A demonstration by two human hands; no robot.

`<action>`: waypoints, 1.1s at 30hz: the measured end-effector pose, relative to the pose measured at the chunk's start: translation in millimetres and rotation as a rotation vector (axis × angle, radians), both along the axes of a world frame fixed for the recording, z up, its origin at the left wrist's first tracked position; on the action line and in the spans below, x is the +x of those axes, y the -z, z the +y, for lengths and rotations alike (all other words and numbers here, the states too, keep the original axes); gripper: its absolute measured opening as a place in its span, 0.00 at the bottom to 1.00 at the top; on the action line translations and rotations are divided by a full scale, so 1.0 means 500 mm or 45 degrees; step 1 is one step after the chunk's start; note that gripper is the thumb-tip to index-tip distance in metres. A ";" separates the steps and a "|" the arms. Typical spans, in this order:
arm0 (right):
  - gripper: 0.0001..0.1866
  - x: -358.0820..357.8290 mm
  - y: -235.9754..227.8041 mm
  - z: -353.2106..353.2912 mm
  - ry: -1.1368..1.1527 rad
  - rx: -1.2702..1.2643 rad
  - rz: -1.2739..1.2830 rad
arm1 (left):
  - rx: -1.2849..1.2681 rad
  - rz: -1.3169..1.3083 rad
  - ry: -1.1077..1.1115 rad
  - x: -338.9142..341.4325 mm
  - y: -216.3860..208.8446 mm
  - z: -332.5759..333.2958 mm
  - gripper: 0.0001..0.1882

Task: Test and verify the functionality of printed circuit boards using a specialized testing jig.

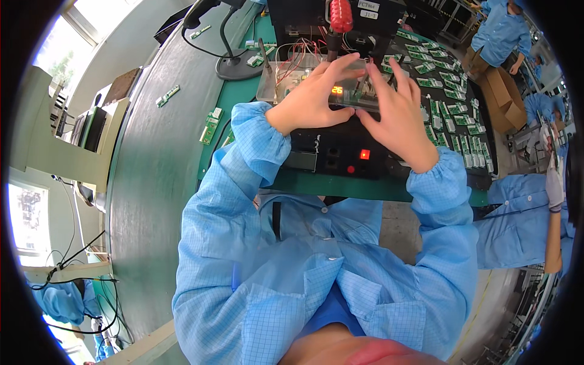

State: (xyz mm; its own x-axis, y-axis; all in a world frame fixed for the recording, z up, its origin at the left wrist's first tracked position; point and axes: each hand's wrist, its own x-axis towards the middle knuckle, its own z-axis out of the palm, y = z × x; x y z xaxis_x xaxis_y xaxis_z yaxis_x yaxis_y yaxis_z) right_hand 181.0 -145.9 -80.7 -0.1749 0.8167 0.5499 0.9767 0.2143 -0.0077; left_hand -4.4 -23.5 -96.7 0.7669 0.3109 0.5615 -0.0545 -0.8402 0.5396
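Both my hands are over a test fixture with a clear plate [267,91] and loose red and white wires [297,59]. My left hand [317,96] lies along its left side, fingers stretched toward the middle. From the right, my right hand [398,112] reaches in with its fingers spread. The two thumbs nearly meet at the near edge. Between the hands glows an amber digit display [336,90]; whether a board lies under my fingertips is hidden. A red-handled clamp [340,17] rises behind. Nearer me sits a black control box [337,146] with a lit red switch [365,154].
Many green circuit boards [444,115] lie in rows on a black mat at right. More boards [210,125] rest on the left, near a black stand base [237,67]. Beyond are a cardboard box [505,100] and people in blue, one close by [517,207] at right.
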 end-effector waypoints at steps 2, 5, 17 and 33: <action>0.43 0.002 0.007 0.001 0.007 -0.031 0.052 | -0.018 0.008 0.003 0.000 0.002 -0.002 0.51; 0.43 0.008 -0.008 0.004 -0.001 0.026 0.063 | 0.083 -0.093 -0.001 0.005 0.010 0.007 0.51; 0.43 0.000 -0.011 0.007 -0.029 0.086 0.028 | -0.006 -0.037 0.026 0.001 0.004 0.011 0.51; 0.44 -0.001 -0.020 0.000 0.026 0.003 -0.030 | -0.002 -0.062 0.003 0.002 0.007 0.005 0.51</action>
State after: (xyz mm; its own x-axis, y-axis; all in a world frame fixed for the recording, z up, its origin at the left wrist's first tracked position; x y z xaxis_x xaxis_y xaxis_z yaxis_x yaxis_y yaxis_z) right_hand 180.5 -145.7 -70.9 -0.1709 0.8189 0.5479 0.9809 0.1940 0.0160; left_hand -3.5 -20.8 -99.9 0.7395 0.3101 0.5975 -0.0827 -0.8390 0.5378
